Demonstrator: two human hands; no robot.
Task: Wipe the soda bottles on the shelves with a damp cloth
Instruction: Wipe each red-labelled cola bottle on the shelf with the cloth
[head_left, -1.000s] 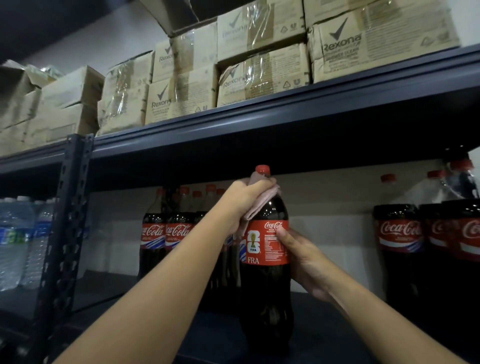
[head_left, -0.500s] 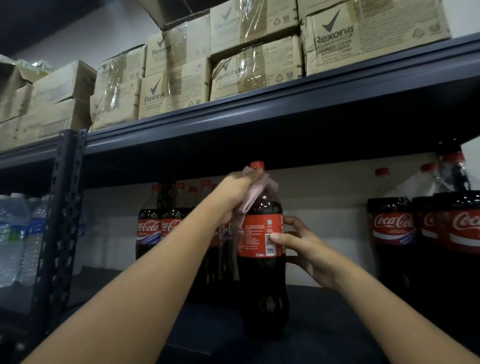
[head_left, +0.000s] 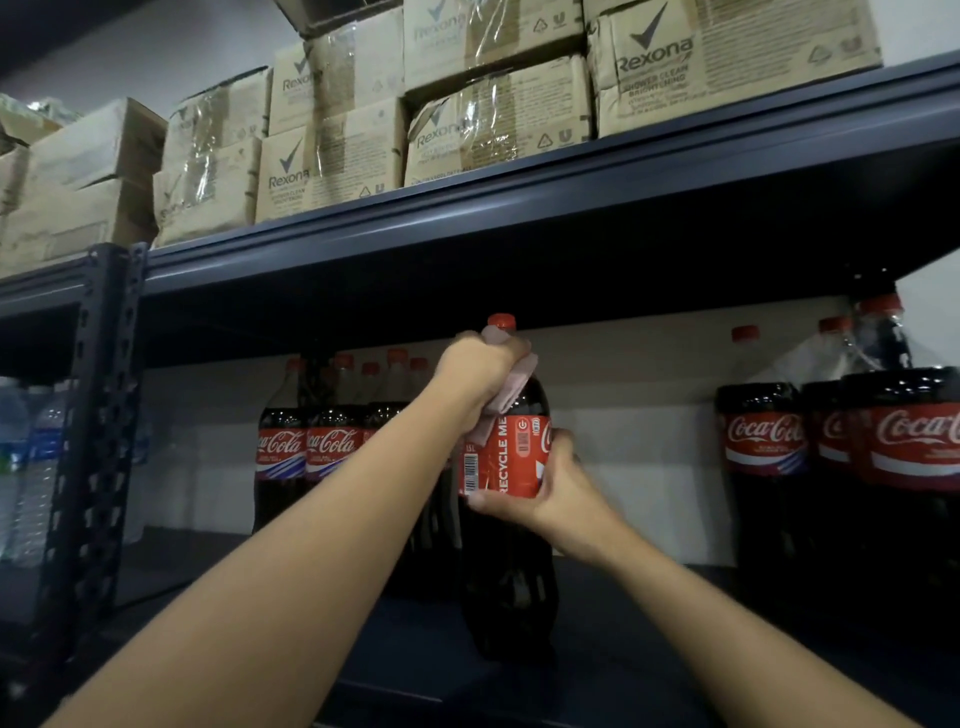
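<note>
A large cola bottle (head_left: 511, 545) with a red cap and red label stands upright near the front of the dark shelf (head_left: 649, 649). My left hand (head_left: 480, 376) grips a pink cloth (head_left: 511, 387) wrapped around the bottle's neck and shoulder, just under the cap. My right hand (head_left: 558, 491) holds the bottle at its label, thumb across the lower front and fingers curled round the right side. The label's "RECYCLE ME" side faces me.
Several cola bottles (head_left: 306, 447) stand at the back left, and more cola bottles (head_left: 841, 447) stand at the right. Water bottles (head_left: 31, 467) sit past the perforated upright post (head_left: 98, 441). Cardboard boxes (head_left: 498, 104) fill the shelf overhead, low above the bottle caps.
The bottle has turned under my hands, its label going from the FIFA side to the "RECYCLE ME" side. My right hand shifted from the back to gripping the label. The cloth stayed on the neck.
</note>
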